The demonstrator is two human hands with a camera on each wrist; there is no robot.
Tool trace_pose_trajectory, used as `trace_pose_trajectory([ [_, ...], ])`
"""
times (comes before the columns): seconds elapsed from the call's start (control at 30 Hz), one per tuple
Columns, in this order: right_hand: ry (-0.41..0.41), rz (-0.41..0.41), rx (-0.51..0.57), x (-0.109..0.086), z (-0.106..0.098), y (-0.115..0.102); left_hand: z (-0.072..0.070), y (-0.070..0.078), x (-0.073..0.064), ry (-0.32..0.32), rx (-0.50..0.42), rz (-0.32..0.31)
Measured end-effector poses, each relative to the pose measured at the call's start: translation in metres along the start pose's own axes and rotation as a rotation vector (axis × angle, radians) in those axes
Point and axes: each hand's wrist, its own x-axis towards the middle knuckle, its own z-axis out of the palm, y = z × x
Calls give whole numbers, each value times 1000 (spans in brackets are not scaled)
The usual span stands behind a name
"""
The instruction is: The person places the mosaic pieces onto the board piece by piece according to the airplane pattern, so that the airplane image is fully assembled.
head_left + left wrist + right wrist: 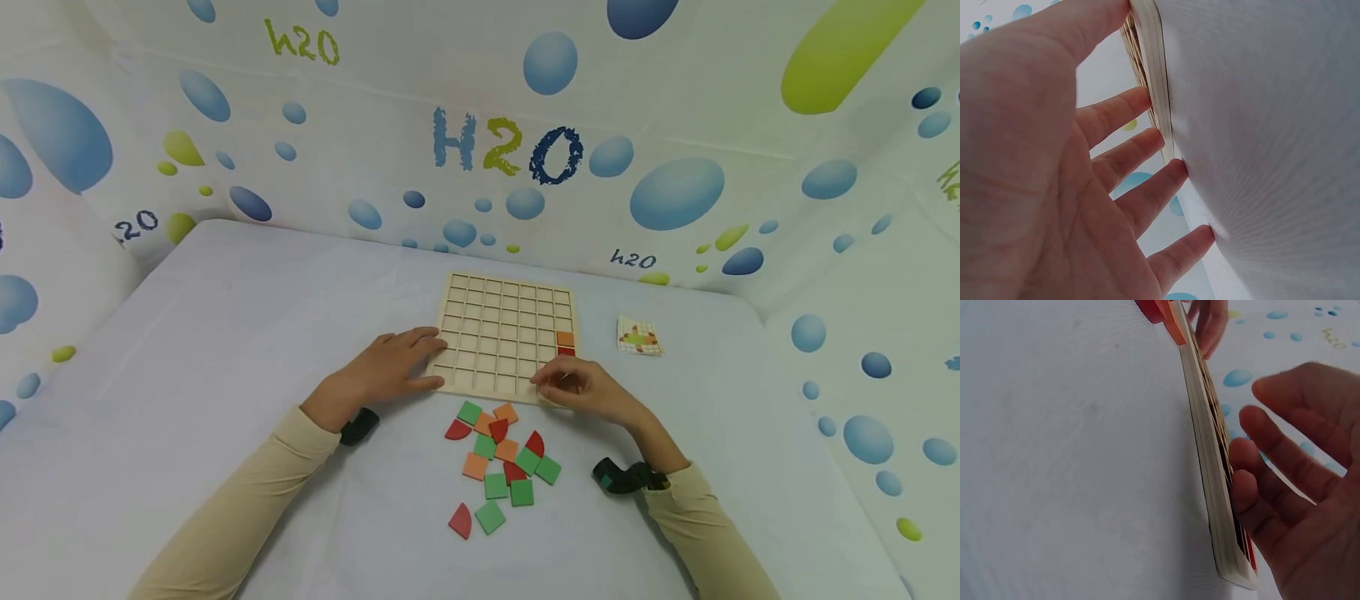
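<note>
Head view: loose coloured pieces lie just before the grid board, closer to the right hand, which covers its near right corner, fingers loosely curled, no piece visible. The left hand spreads at its left edge. Farther, an orange square sits in its right column; a picture card lies to its right.
</note>
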Motion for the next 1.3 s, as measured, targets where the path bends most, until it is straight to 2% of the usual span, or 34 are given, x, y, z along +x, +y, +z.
trace_pose_trajectory([
  [0.17, -64, -48, 24, -2, 1, 1, 0, 1, 0, 1, -1, 3],
  [0.47, -99, -78, 55, -2, 3, 6, 2, 1, 1, -6, -1, -14],
  [0.67, -149, -130, 94, -2, 5, 5, 4, 0, 1, -7, 0, -12],
  [0.87, -251, -93, 126, -4, 3, 2, 5, 0, 1, -5, -6, -15],
  [1.07, -392, -67, 70, -6, 1, -3, 6, -1, 3, -8, -4, -12],
  [1.3, -443, -126, -1, -5, 2, -3, 4, 1, 3, -6, -7, -13],
])
